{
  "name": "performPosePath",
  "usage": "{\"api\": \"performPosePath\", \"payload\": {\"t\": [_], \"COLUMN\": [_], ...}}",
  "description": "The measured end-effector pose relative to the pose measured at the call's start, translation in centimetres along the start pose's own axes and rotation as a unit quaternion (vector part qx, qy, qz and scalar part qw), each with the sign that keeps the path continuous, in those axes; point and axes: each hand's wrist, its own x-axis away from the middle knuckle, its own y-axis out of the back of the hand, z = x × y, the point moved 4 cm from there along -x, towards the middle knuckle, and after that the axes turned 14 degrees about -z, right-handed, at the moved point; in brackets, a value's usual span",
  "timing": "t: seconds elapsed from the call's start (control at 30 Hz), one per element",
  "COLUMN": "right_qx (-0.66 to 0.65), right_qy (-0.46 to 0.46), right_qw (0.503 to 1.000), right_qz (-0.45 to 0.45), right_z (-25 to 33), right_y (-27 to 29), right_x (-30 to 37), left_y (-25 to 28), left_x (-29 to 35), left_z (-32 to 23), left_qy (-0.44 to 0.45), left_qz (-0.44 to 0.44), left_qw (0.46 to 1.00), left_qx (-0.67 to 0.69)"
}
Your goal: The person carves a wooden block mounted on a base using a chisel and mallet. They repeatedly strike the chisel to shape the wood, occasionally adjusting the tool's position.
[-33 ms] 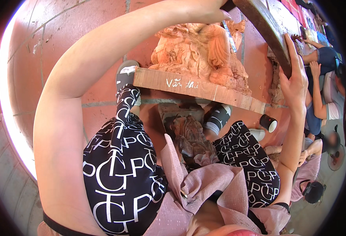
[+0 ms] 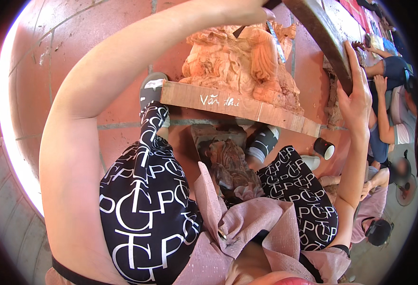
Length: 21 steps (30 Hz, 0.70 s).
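My left hand (image 2: 254, 12) reaches across the top edge of the view, above an orange-brown wood carving (image 2: 233, 59). Its fingers are partly cut off, but look closed round a dark, flat tool whose dark tip (image 2: 239, 32) shows below the hand; its kind is unclear. My right hand (image 2: 355, 102) grips the lower end of a long dark bar (image 2: 320, 35), fingers along one side and thumb on the other. The bar slants up and out of view. The carving's pale base board (image 2: 237, 104) faces me, with white handwriting on it.
A darker carved figure (image 2: 230, 164) stands between my knees. A narrow blue-grey strip (image 2: 276, 42) lies against the carving. To the right are a black cup (image 2: 324, 148) on the tiled floor (image 2: 118, 104), another carved block (image 2: 333, 102), and people working (image 2: 389, 102).
My left hand has shifted slightly left, and the dark tip has come into sight below it. My right hand and the bar stay in place.
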Motion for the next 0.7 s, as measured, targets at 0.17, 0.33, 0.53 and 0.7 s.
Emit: {"api": "performPosePath", "payload": {"t": [0.17,0.33,0.53,0.7], "right_qx": [-0.052,-0.068,-0.050,-0.083], "right_qy": [-0.009,-0.053,-0.034,-0.021], "right_qw": [0.998,0.996,0.998,0.993], "right_qz": [-0.031,-0.009,-0.014,-0.078], "right_z": [0.0,-0.2,0.4,0.6], "right_y": [-0.2,0.0,0.2,0.2], "right_x": [0.8,0.9,1.0,0.2], "left_y": [0.5,-0.7,-0.7,-1.1], "left_x": [-0.2,0.1,-0.1,-0.1], "left_z": [0.9,1.0,0.5,-0.2], "left_qy": [-0.066,-0.099,-0.105,-0.052], "left_qz": [-0.097,-0.107,-0.094,-0.046], "left_qw": [0.993,0.988,0.990,0.996], "left_qx": [-0.010,0.058,0.021,0.058]}}
